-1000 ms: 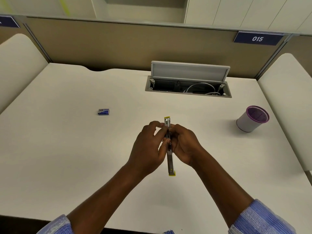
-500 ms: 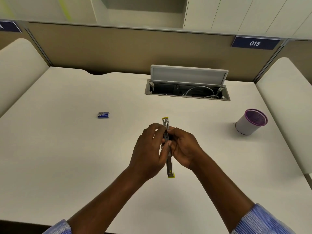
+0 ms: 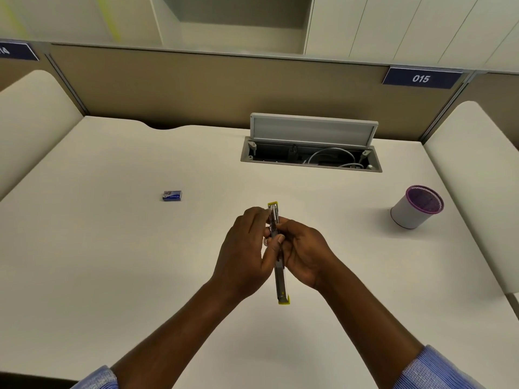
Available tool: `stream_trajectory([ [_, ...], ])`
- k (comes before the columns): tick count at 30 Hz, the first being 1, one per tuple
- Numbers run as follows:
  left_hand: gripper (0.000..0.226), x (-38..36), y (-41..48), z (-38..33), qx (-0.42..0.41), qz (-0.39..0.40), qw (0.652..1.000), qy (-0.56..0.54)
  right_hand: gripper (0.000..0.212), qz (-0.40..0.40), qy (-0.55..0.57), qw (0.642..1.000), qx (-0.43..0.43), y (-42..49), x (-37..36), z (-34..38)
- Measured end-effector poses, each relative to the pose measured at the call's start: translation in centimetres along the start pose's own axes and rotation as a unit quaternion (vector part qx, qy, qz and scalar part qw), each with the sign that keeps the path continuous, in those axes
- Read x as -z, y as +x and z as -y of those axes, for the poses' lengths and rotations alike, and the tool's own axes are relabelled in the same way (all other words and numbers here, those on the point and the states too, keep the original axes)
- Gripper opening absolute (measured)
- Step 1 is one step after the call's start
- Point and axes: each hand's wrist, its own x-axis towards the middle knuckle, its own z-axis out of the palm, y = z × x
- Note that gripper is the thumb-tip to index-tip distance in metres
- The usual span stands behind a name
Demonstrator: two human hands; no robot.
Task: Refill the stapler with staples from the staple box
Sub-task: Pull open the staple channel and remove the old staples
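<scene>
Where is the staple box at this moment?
In the head view, the staple box lies on the desk, well left of the stapler and slightly farther away.

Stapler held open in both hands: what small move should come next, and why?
Probably the left hand should let go and reach for the staple box, lying apart on the desk; the right hand also grips the opened stapler.

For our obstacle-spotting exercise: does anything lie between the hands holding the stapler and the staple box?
Nothing visible does: only bare desk lies between the left hand, which grips the stapler, and the staple box farther left.
</scene>
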Motion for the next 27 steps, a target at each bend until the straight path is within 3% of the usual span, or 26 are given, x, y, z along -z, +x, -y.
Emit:
stream_trajectory([
  [12,0.019,0.0,1.9,0.8,0.019,-0.069,0.997,0.006,0.030,-0.010,-0.026,0.999,0.017,0.1,-0.5,-0.4],
  [18,0.006,-0.3,3.3,1.0,0.067,-0.094,0.992,-0.051,0.033,-0.031,-0.043,0.998,0.023,0.4,-0.1,-0.7],
  [23,0.008,-0.8,3.2,0.8,0.050,-0.083,0.995,-0.029,0.031,-0.057,-0.094,0.993,0.045,0.6,0.1,-1.0],
  [27,0.009,-1.4,3.5,0.1,0.097,-0.114,0.988,-0.043,0.031,-0.080,-0.173,0.979,0.076,0.6,-0.1,-1.6],
])
